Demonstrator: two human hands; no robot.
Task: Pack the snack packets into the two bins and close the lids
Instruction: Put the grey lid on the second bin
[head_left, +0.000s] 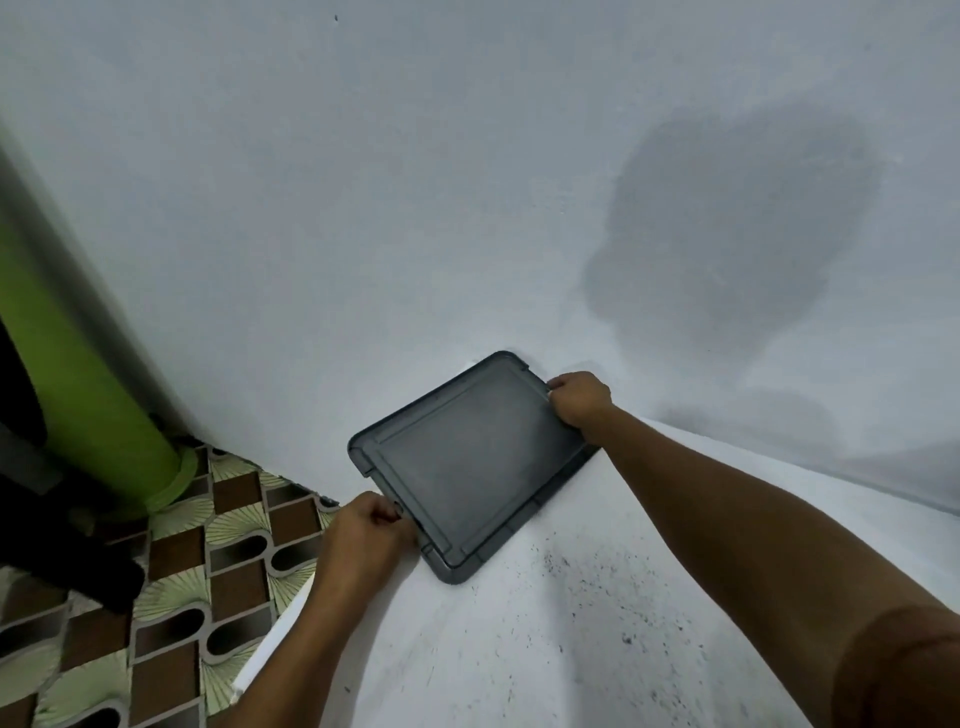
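A dark grey rectangular bin lid (467, 462) lies tilted at the far corner of the white table (571, 623), close to the wall. My left hand (371, 530) grips its near-left edge with curled fingers. My right hand (579, 397) grips its far-right corner. Whether a bin sits under the lid I cannot tell. No snack packets are in view.
A white wall (415, 208) stands right behind the table. To the left, a green cylinder (93, 410) rises from a patterned brown and green tiled floor (171, 597), next to dark objects (62, 545). The table's left edge (275, 634) runs diagonally.
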